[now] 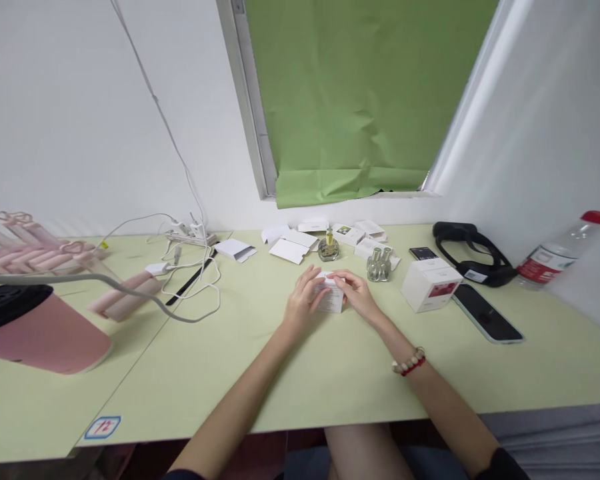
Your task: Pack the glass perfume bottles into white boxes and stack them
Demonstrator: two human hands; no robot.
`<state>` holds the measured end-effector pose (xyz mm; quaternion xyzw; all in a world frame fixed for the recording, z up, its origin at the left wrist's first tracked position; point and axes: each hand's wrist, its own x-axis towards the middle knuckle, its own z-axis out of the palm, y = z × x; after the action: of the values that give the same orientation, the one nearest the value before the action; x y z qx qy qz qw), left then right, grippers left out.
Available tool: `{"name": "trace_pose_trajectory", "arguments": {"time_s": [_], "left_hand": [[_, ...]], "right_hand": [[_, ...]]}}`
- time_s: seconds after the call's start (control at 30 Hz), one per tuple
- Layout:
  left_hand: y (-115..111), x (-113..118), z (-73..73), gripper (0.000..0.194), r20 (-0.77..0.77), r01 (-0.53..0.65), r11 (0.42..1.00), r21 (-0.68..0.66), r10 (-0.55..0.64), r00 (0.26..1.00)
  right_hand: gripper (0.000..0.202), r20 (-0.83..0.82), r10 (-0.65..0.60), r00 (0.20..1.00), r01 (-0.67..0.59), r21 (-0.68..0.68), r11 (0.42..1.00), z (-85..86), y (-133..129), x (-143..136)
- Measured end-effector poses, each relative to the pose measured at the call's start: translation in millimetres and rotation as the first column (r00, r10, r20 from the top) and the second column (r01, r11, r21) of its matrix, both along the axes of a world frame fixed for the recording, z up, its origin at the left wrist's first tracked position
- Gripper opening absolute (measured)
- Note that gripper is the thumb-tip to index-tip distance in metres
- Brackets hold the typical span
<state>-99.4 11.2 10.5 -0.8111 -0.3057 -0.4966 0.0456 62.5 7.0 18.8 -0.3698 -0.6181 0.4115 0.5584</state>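
Observation:
A small white box with fine print on its front stands on the table between my two hands. My left hand wraps round its left side, fingers bent over the top edge. At its top right, the fingers of my right hand press on the upper edge. Just behind the box is a glass perfume bottle with a gold neck. To the right of my right hand stand small clear glass bottles with silver-grey tops. Whatever the box holds inside is hidden.
Flat and opened white cartons lie along the back. White boxes, a phone, a black headset and a tilted plastic bottle are right. Left are a pink cup, cables, a power strip and pink devices.

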Motion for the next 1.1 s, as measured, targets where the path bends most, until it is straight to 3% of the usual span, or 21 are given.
{"name": "trace_pose_trajectory", "arguments": {"time_s": [0.13,0.37,0.53,0.6,0.7,0.87,1.0,1.1], "left_hand": [[-3,0,0.7,0.014,0.030,-0.043,0.999,-0.029,0.044,0.999],[-5,-6,0.7,0.032,0.129,-0.090,0.967,-0.237,0.123,0.984],[-1,-15,3.2,0.039,0.067,-0.029,0.916,-0.400,0.061,0.996],[-2,-16,4.6,0.039,0.050,-0.032,0.901,-0.433,0.059,0.997],[-3,-17,7.4,0.041,0.002,-0.040,0.912,-0.408,0.044,0.999],[-5,-23,8.7,0.040,-0.226,-0.133,0.934,-0.331,0.059,0.972],[-1,-31,4.3,0.041,-0.294,-0.256,0.899,-0.355,0.152,0.944],[1,-33,0.6,0.043,-0.288,-0.296,0.875,-0.383,0.191,0.938]], "right_hand": [[0.029,0.065,-0.007,0.998,0.007,0.012,1.000,2.7,-3,0],[0.048,0.246,-0.120,0.962,0.097,0.105,0.990,-4.5,-6,4],[0.091,0.313,-0.009,0.950,-0.021,0.094,0.995,-9.2,-11,-2],[0.098,0.336,0.055,0.940,-0.081,0.064,0.995,-12.6,-12,-6],[0.090,0.286,0.106,0.952,-0.112,0.003,0.994,-20.8,-10,-9],[0.061,0.187,0.112,0.976,-0.070,-0.216,0.974,-30.9,-7,-11],[0.076,0.234,0.024,0.972,0.021,-0.189,0.982,-27.3,-21,-9],[0.090,0.389,-0.026,0.921,0.094,-0.157,0.983,-20.0,-40,-2]]}}
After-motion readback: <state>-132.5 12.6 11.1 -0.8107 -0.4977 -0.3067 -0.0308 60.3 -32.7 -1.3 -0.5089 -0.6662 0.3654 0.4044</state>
